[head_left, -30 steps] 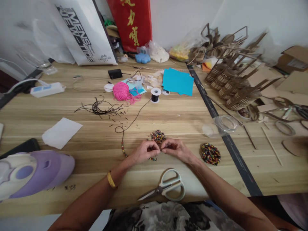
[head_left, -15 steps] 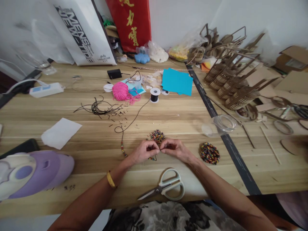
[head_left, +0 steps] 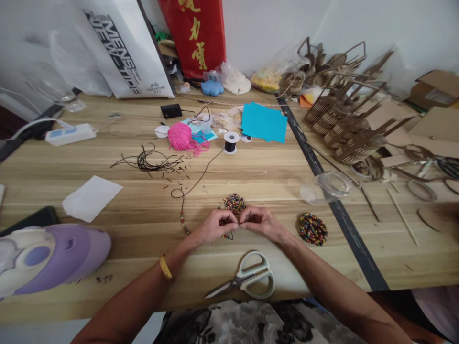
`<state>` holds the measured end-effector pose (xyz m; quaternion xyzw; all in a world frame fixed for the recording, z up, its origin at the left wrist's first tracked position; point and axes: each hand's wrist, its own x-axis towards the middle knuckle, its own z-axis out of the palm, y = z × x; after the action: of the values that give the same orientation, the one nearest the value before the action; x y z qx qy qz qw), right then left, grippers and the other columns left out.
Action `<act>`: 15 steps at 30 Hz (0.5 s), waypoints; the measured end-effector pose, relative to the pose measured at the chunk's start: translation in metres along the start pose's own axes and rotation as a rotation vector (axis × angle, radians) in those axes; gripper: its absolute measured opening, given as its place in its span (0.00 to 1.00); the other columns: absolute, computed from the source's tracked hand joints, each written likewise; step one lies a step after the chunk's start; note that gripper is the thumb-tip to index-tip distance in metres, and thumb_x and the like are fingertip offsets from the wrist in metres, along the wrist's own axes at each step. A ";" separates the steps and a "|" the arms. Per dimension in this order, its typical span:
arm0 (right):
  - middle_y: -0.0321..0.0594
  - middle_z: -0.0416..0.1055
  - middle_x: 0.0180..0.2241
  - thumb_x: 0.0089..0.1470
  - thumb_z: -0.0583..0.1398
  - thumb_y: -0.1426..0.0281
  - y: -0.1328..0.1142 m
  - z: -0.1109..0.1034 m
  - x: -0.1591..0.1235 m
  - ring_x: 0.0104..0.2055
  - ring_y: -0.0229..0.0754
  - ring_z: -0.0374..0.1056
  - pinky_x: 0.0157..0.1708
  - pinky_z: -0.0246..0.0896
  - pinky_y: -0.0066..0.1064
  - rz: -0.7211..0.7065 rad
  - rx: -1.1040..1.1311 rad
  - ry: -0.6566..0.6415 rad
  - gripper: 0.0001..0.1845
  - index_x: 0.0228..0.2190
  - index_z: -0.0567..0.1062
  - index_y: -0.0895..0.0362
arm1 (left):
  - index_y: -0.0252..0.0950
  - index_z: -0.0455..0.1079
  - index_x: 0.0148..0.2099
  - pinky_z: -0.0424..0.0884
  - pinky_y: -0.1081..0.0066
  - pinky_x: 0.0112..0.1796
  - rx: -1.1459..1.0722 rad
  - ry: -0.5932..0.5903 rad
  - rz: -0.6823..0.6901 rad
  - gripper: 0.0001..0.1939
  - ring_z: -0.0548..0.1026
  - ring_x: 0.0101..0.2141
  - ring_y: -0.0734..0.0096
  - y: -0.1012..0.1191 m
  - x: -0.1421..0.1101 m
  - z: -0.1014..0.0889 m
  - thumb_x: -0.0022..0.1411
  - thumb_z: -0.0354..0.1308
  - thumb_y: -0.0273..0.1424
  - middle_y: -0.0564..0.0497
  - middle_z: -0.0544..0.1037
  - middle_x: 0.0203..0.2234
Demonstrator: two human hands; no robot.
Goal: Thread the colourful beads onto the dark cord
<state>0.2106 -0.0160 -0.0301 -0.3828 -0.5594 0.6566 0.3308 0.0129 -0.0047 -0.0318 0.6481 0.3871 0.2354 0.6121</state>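
Observation:
My left hand (head_left: 217, 225) pinches thumb and forefinger on the black cord (head_left: 232, 235), whose end loops up below the fingertips. Colourful beads (head_left: 184, 223) are strung on the cord, which passes beneath the left hand and runs back to a white spool (head_left: 231, 142) of black cord. Fingertip to fingertip with it, my right hand (head_left: 261, 221) is pinched closed; whatever lies between its fingers is too small to make out. A loose pile of mixed beads (head_left: 234, 203) lies just beyond both hands. To the right sits a round heap of strung beads (head_left: 312, 229).
Scissors (head_left: 244, 276) lie near the front edge. A purple and white device (head_left: 60, 258) stands at left, beside white paper (head_left: 92, 198). Cut black cords (head_left: 150, 160), pink yarn (head_left: 180, 136) and blue sheets (head_left: 264, 122) lie farther back. Small woven baskets (head_left: 344, 124) crowd the right.
Almost nothing differs. Both hands keep their fingertips together over the same spot, and the view has shifted very slightly.

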 end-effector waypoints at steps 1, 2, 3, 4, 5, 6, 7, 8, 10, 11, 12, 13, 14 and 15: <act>0.35 0.68 0.25 0.47 0.66 0.63 0.000 0.000 0.000 0.27 0.34 0.62 0.30 0.57 0.27 0.001 0.001 -0.001 0.12 0.27 0.73 0.59 | 0.30 0.70 0.30 0.63 0.78 0.26 -0.001 0.001 0.001 0.08 0.66 0.23 0.78 0.000 0.000 0.000 0.54 0.59 0.31 0.52 0.70 0.21; 0.35 0.68 0.26 0.47 0.66 0.64 0.000 0.000 0.000 0.28 0.34 0.62 0.30 0.57 0.27 0.000 0.001 -0.002 0.12 0.27 0.73 0.59 | 0.30 0.70 0.30 0.63 0.78 0.26 -0.004 0.002 0.002 0.08 0.66 0.23 0.78 0.000 0.000 0.000 0.54 0.59 0.31 0.52 0.70 0.21; 0.35 0.68 0.26 0.47 0.66 0.64 0.000 -0.001 0.000 0.28 0.34 0.62 0.30 0.57 0.27 -0.001 0.000 -0.001 0.11 0.27 0.73 0.59 | 0.30 0.70 0.30 0.63 0.78 0.26 -0.009 0.000 0.002 0.08 0.66 0.24 0.78 0.000 0.000 0.000 0.54 0.59 0.32 0.52 0.70 0.21; 0.35 0.69 0.26 0.47 0.66 0.64 0.000 -0.001 -0.001 0.28 0.34 0.62 0.30 0.57 0.27 -0.002 -0.003 0.000 0.11 0.28 0.74 0.59 | 0.30 0.70 0.30 0.63 0.78 0.26 -0.014 -0.002 0.001 0.08 0.66 0.24 0.78 0.000 0.000 0.000 0.54 0.59 0.32 0.52 0.70 0.21; 0.35 0.69 0.26 0.48 0.66 0.64 0.001 -0.001 -0.001 0.28 0.34 0.62 0.30 0.57 0.27 -0.001 -0.007 -0.001 0.11 0.28 0.74 0.59 | 0.30 0.70 0.30 0.63 0.78 0.26 -0.019 -0.003 -0.001 0.08 0.66 0.24 0.77 0.000 0.000 -0.001 0.54 0.59 0.32 0.52 0.70 0.21; 0.35 0.69 0.26 0.48 0.65 0.64 0.001 -0.002 -0.001 0.28 0.34 0.62 0.30 0.57 0.27 -0.001 -0.013 -0.004 0.11 0.28 0.74 0.60 | 0.30 0.70 0.30 0.63 0.77 0.26 -0.019 -0.005 -0.004 0.09 0.66 0.24 0.77 0.000 0.000 -0.001 0.54 0.58 0.32 0.52 0.70 0.21; 0.36 0.69 0.27 0.48 0.65 0.64 0.002 -0.002 -0.001 0.28 0.34 0.62 0.30 0.57 0.27 -0.001 -0.018 -0.008 0.11 0.29 0.74 0.60 | 0.30 0.70 0.30 0.63 0.77 0.27 -0.018 -0.005 -0.007 0.09 0.66 0.24 0.77 0.000 -0.001 -0.001 0.54 0.58 0.32 0.52 0.70 0.22; 0.36 0.69 0.27 0.49 0.65 0.64 0.002 -0.002 -0.001 0.28 0.34 0.62 0.30 0.57 0.27 -0.001 -0.020 -0.012 0.11 0.29 0.74 0.60 | 0.30 0.70 0.30 0.63 0.77 0.27 -0.014 -0.006 -0.010 0.09 0.66 0.24 0.77 0.000 -0.001 -0.001 0.54 0.58 0.32 0.51 0.70 0.22; 0.36 0.69 0.27 0.49 0.65 0.63 0.002 -0.002 -0.001 0.28 0.35 0.63 0.30 0.56 0.27 0.000 -0.021 -0.016 0.11 0.29 0.74 0.60 | 0.29 0.70 0.30 0.63 0.77 0.27 -0.010 -0.006 -0.014 0.09 0.66 0.24 0.77 0.000 -0.001 -0.002 0.54 0.58 0.32 0.52 0.70 0.21; 0.35 0.69 0.26 0.49 0.65 0.63 0.002 -0.002 -0.001 0.28 0.35 0.63 0.30 0.56 0.27 -0.001 -0.021 -0.016 0.11 0.29 0.74 0.60 | 0.29 0.70 0.30 0.63 0.77 0.27 -0.013 -0.006 -0.014 0.09 0.66 0.24 0.77 0.000 -0.001 -0.002 0.54 0.58 0.32 0.52 0.70 0.21; 0.35 0.68 0.26 0.49 0.65 0.63 0.001 -0.002 -0.001 0.28 0.35 0.62 0.30 0.56 0.27 -0.003 -0.021 -0.015 0.12 0.28 0.74 0.60 | 0.29 0.70 0.30 0.63 0.77 0.27 -0.015 -0.005 -0.013 0.09 0.66 0.24 0.77 0.000 -0.001 -0.002 0.54 0.58 0.32 0.52 0.70 0.21; 0.35 0.68 0.26 0.49 0.65 0.63 0.001 -0.001 -0.001 0.28 0.34 0.62 0.30 0.56 0.27 -0.003 -0.023 -0.015 0.11 0.28 0.73 0.60 | 0.30 0.70 0.30 0.63 0.77 0.26 -0.017 -0.004 -0.012 0.09 0.66 0.24 0.77 0.000 -0.001 -0.002 0.54 0.59 0.32 0.52 0.70 0.21; 0.35 0.67 0.26 0.49 0.65 0.64 0.001 -0.001 -0.001 0.28 0.34 0.62 0.30 0.55 0.27 -0.005 -0.027 -0.015 0.12 0.28 0.73 0.60 | 0.30 0.70 0.30 0.63 0.77 0.26 -0.016 -0.002 -0.010 0.09 0.66 0.24 0.77 0.000 -0.001 -0.002 0.54 0.59 0.32 0.52 0.70 0.21; 0.35 0.67 0.26 0.49 0.65 0.63 0.001 -0.001 -0.001 0.28 0.34 0.61 0.30 0.55 0.27 -0.007 -0.033 -0.016 0.12 0.28 0.73 0.60 | 0.30 0.70 0.30 0.63 0.78 0.26 -0.012 -0.003 -0.009 0.09 0.66 0.24 0.77 0.000 -0.001 -0.002 0.54 0.59 0.32 0.52 0.70 0.22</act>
<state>0.2123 -0.0165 -0.0307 -0.3809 -0.5742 0.6492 0.3221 0.0111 -0.0041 -0.0316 0.6429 0.3877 0.2343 0.6176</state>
